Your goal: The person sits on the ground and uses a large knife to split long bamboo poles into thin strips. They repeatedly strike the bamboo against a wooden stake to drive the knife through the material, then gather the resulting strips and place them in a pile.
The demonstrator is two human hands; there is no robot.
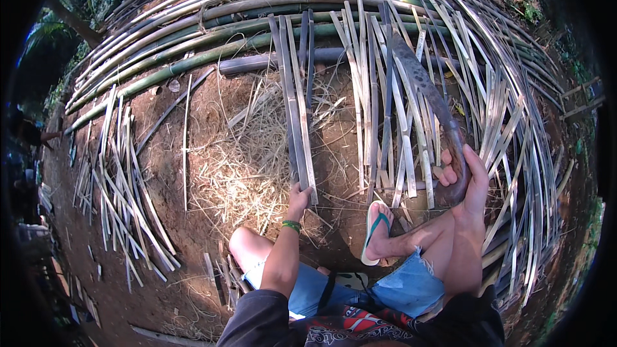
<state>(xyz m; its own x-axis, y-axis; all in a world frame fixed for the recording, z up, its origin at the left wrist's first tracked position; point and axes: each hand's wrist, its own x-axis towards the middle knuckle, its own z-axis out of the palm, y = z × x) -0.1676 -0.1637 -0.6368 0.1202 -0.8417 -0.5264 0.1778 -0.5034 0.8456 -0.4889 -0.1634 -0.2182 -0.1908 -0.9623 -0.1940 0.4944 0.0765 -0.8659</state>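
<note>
From my end, I saw the left hand's (298,202) fingers closed around the near end of the bamboo strips (292,109), which stretched away over the soil (170,170). The right hand's (472,173) fingers curled around the dark handle (458,154) of a long curved blade (421,80). I judged the strips light, springy and sharp-edged, best held near an end; the blade looked heavy and rigid, safest by its handle.

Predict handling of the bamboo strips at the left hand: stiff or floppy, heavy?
The bamboo strips at the left hand are probably light, being narrow and slim; likely stiff yet springy, since they run nearly straight; possibly splintery, given shavings nearby.
</note>
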